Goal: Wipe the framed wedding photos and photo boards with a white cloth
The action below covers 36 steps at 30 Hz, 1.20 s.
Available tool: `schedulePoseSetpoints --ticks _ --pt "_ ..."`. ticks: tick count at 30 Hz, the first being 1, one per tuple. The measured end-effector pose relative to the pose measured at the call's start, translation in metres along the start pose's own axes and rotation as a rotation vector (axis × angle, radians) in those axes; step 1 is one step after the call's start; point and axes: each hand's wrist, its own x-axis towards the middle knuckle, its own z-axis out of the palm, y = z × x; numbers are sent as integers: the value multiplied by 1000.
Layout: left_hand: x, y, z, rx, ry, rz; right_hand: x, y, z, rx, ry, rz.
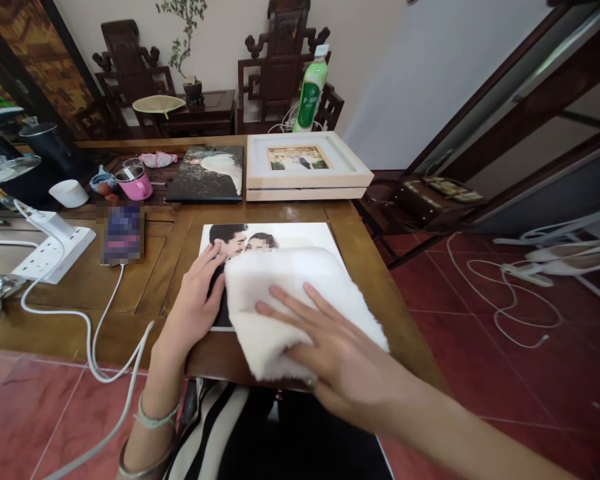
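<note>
Surface: wooden table (370, 267), red tiled floor around it.
Right hand (340, 360): fingers spread flat on the white towel (290, 287).
Towel: under those fingers, covering the lower part of the photo print (300, 233).
Left hand (195, 307): fingers close together, flat on the print's left edge.
Risk: a hard push could probably slide the print off the near edge.
Beyond fingertips: framed photo (305, 167), green bottle (311, 90).

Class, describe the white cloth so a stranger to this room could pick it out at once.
Start at the long wooden table and go to its near edge, where a large photo print lies flat. The white cloth lies on that print under the right hand; it alone is fluffy and folded.
</note>
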Motion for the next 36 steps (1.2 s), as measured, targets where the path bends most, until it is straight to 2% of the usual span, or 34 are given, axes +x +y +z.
schedulePoseSetpoints --ticks 8,11,13,16,20,23,25,28,31,34,36 --pt "2 1 0 2 -13 -12 72 80 -13 -89 15 169" --pt "2 1 -1 4 -20 -21 90 94 -17 -118 1 182" --pt "2 0 0 4 -18 -22 94 92 -18 -126 -5 176" --pt "2 -3 1 -8 -2 -6 82 73 -16 -113 -50 177" --pt "2 -6 2 -14 7 24 43 29 -9 -66 -128 119" --pt "2 -5 1 -5 1 12 11 1 -7 -15 -101 36" --pt "1 -3 1 3 -9 -5 -6 -6 -9 1 -70 14" --pt "0 -2 0 7 -19 -25 -23 6 -14 -19 -33 30" --pt "-1 -2 1 6 -15 -29 -29 38 -17 -98 47 88" --pt "-1 -5 1 8 -8 -15 -24 73 -17 -169 106 207" --pt "-1 -6 2 8 -10 -14 -13 87 -16 -200 116 297"
